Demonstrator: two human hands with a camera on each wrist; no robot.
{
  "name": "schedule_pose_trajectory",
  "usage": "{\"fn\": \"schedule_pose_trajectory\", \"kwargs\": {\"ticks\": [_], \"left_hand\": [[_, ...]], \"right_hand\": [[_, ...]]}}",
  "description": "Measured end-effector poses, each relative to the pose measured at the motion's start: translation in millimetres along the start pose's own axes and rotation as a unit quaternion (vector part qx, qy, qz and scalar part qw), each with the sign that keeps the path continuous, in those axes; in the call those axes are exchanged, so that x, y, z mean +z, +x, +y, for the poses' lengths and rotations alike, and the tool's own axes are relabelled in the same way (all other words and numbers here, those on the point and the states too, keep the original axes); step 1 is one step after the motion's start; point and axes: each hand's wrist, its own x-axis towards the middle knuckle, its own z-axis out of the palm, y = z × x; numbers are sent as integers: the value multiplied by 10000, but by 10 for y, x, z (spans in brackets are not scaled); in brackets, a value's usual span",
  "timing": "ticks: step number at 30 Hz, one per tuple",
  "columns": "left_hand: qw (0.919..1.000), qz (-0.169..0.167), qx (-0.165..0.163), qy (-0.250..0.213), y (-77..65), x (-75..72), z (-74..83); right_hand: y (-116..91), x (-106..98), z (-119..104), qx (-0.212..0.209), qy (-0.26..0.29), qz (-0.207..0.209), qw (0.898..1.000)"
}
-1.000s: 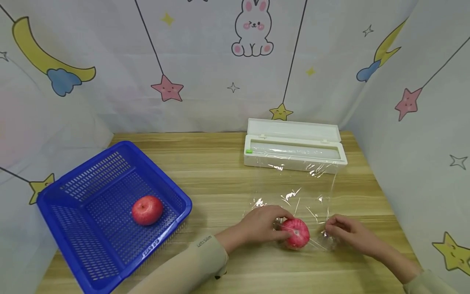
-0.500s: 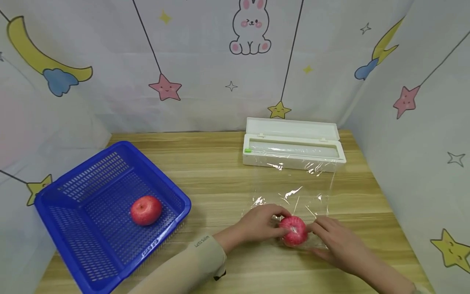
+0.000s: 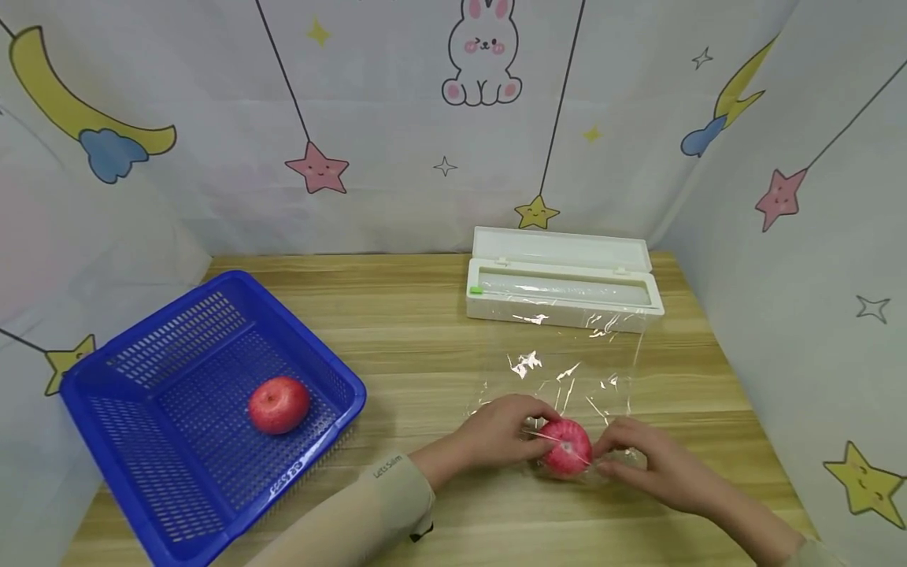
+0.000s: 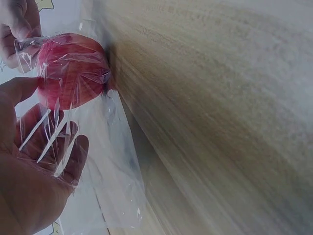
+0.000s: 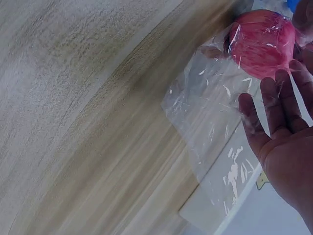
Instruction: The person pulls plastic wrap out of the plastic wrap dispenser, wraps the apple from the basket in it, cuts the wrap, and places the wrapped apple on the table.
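one apple under film, between two hands

glossy plastic film, smooth apple, plastic basket, wood-grain table, matt cloth backdrop

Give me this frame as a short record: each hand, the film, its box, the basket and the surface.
left hand: holds the round red apple from its left side
right hand: at the apple's right side, holding the clear plastic film
film: covers the apple, runs back to the long white box
box: lid open, pale roll inside
basket: blue plastic mesh basket, second red apple inside
surface: wood-grain tabletop
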Motion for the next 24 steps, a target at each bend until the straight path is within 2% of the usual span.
{"fn": "schedule_pose_trajectory", "kwargs": {"ticks": [4, 9, 15, 24], "left_hand": [[9999, 71, 63, -109, -14, 7, -14], [9998, 62, 162, -134, -30, 22, -28], [9998, 19, 57, -192, -49, 43, -42], [9964, -91, -25, -845, -90, 43, -85]], "right_hand": [[-28, -26, 43, 495, 354, -67, 9981], [34, -50, 87, 805, 310, -130, 9962], [112, -9, 128, 813, 61, -178, 9965], [118, 67, 190, 703, -219, -80, 9973]]}}
